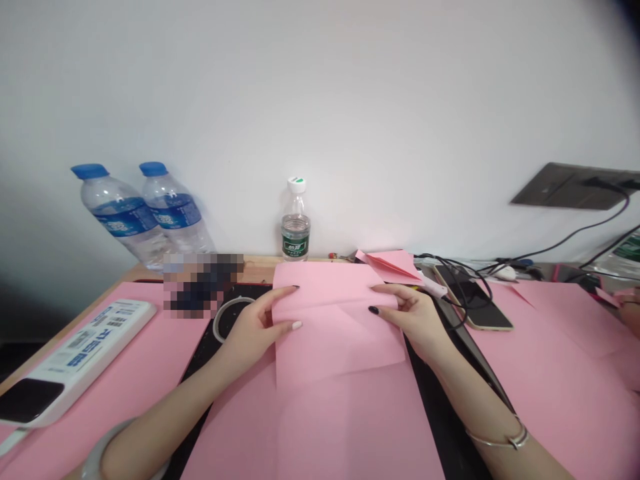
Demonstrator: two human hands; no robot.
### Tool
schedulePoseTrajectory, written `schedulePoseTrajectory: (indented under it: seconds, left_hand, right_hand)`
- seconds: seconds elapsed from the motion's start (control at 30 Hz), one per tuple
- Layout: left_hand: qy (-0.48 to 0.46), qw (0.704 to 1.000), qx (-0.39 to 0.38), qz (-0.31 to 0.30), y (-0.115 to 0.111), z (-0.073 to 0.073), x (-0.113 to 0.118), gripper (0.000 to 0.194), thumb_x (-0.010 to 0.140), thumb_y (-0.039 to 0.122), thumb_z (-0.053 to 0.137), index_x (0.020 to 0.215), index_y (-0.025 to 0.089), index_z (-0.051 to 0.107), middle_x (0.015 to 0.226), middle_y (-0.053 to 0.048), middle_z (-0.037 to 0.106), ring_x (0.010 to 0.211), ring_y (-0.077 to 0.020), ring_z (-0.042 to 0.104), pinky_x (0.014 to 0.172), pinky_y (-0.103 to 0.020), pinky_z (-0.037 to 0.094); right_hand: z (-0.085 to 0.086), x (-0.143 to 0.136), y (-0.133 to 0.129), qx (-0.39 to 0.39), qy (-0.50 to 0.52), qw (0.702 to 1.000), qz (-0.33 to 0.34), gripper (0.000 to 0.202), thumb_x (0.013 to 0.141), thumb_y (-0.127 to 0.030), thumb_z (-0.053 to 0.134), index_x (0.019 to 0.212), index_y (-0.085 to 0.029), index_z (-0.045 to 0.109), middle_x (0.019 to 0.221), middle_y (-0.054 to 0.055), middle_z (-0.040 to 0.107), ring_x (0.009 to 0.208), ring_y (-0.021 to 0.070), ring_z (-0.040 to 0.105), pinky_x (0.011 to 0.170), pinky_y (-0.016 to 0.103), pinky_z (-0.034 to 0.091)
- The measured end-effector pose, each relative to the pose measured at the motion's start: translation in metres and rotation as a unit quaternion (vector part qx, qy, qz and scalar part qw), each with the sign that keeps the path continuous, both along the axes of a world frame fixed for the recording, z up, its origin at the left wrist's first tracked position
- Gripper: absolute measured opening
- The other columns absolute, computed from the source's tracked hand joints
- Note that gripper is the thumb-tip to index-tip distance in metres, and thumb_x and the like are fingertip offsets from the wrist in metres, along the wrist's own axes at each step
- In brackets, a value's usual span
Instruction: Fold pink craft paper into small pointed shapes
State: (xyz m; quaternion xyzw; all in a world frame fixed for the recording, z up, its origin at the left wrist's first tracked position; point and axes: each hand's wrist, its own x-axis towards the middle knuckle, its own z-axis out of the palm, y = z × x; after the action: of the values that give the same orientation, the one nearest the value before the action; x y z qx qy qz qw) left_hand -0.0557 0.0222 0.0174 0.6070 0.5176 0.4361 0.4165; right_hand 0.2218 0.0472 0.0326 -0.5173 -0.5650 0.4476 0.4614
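Note:
A creased pink paper (340, 340) is held up in front of me, above a larger pink sheet (320, 433) that lies on a black mat (445, 413). My left hand (267, 317) pinches the paper's left edge between thumb and fingers. At its right edge my right hand (407, 312) grips the paper the same way, thumb in front. A fold runs across the paper between the two hands. The fingers behind the paper are partly hidden.
Behind stand a small bottle (295, 227) and two blue-capped bottles (117, 213). A white device (85, 357) is at left, a tape roll (225, 320) beside my left hand. Folded pink paper (393, 265), cables (465, 287) and a phone (475, 297) lie right. Another person's hand (631, 310) shows far right.

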Motion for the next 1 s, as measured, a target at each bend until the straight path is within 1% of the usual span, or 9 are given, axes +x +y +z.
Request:
schedulePoseTrajectory:
  seconds: [0.13,0.23,0.4,0.5,0.57,0.63,0.77,0.9,1.0]
  left_hand:
    - [0.064,0.997,0.032,0.037,-0.001,0.006,-0.002,0.047,0.07,0.029,0.071,0.116,0.023,0.06,0.122,-0.005,0.061,0.11,-0.0254,0.056,0.093,-0.037,0.046]
    - [0.11,0.991,0.062,0.052,-0.003,0.007,-0.005,0.043,0.07,0.031,0.071,0.112,0.025,0.063,0.115,-0.003,0.065,0.103,-0.0243,0.06,0.091,-0.036,0.047]
    - [0.139,0.982,0.114,0.064,-0.005,0.005,-0.01,0.031,0.075,0.033,0.068,0.105,0.026,0.067,0.11,-0.002,0.067,0.098,-0.0223,0.06,0.087,-0.034,0.045]
    - [0.157,0.975,0.142,0.073,-0.005,0.004,-0.011,0.024,0.076,0.033,0.066,0.099,0.026,0.069,0.097,-0.002,0.069,0.086,-0.0198,0.061,0.077,-0.031,0.045]
    - [0.166,0.97,0.16,0.072,-0.005,0.005,-0.012,0.02,0.078,0.032,0.065,0.097,0.026,0.07,0.084,-0.001,0.066,0.074,-0.017,0.058,0.069,-0.029,0.044]
    - [0.17,0.967,0.178,0.062,-0.004,0.005,-0.012,0.018,0.08,0.031,0.062,0.095,0.025,0.07,0.076,0.0,0.061,0.069,-0.0152,0.055,0.065,-0.027,0.042]
    - [0.185,0.959,0.207,0.048,-0.003,0.005,-0.013,0.016,0.082,0.031,0.06,0.093,0.024,0.07,0.075,0.0,0.057,0.069,-0.0144,0.054,0.065,-0.026,0.041]
    - [0.194,0.954,0.224,0.053,-0.003,0.006,-0.013,0.016,0.082,0.031,0.059,0.092,0.024,0.07,0.075,0.0,0.051,0.07,-0.0144,0.052,0.067,-0.027,0.041]
    - [0.189,0.951,0.236,0.064,-0.003,0.007,-0.013,0.014,0.08,0.03,0.06,0.087,0.026,0.071,0.076,0.0,0.047,0.071,-0.0148,0.05,0.067,-0.027,0.042]
  right_hand:
    - [0.001,-0.001,0.0,0.002,0.014,1.0,-0.009,0.038,0.06,-0.028,0.078,0.096,-0.019,0.069,0.087,0.005,0.07,0.075,0.0204,0.063,0.064,0.032,0.053]
    - [0.001,0.0,-0.001,0.007,0.013,1.0,-0.014,0.036,0.06,-0.028,0.078,0.094,-0.019,0.07,0.081,0.004,0.07,0.07,0.0188,0.063,0.06,0.03,0.052]
    - [0.002,0.0,-0.002,0.048,-0.042,0.997,-0.037,0.029,0.062,-0.028,0.076,0.089,-0.019,0.072,0.075,0.003,0.069,0.062,0.0175,0.06,0.053,0.029,0.049]
    - [0.003,0.0,-0.002,0.077,-0.076,0.993,-0.037,0.023,0.063,-0.026,0.075,0.085,-0.019,0.073,0.079,0.004,0.07,0.065,0.0183,0.06,0.054,0.029,0.048]
    - [0.003,0.001,-0.002,0.097,-0.092,0.99,-0.033,0.017,0.065,-0.023,0.074,0.082,-0.02,0.072,0.082,0.004,0.07,0.069,0.0187,0.06,0.058,0.029,0.047]
    - [0.003,0.001,-0.001,0.117,-0.098,0.988,-0.022,0.013,0.067,-0.02,0.072,0.08,-0.021,0.071,0.084,0.004,0.07,0.074,0.019,0.06,0.062,0.03,0.046]
    - [0.002,0.002,0.0,0.164,-0.096,0.982,0.014,0.011,0.07,-0.018,0.07,0.08,-0.023,0.07,0.079,0.002,0.063,0.075,0.0181,0.056,0.066,0.031,0.044]
    - [0.003,0.001,0.0,0.182,-0.105,0.978,0.016,0.01,0.071,-0.017,0.07,0.078,-0.024,0.07,0.072,0.0,0.051,0.071,0.0162,0.049,0.065,0.03,0.041]
    - [0.006,0.0,-0.001,0.194,-0.106,0.975,0.005,0.009,0.07,-0.015,0.071,0.071,-0.024,0.07,0.08,0.001,0.05,0.081,0.0174,0.05,0.073,0.031,0.041]
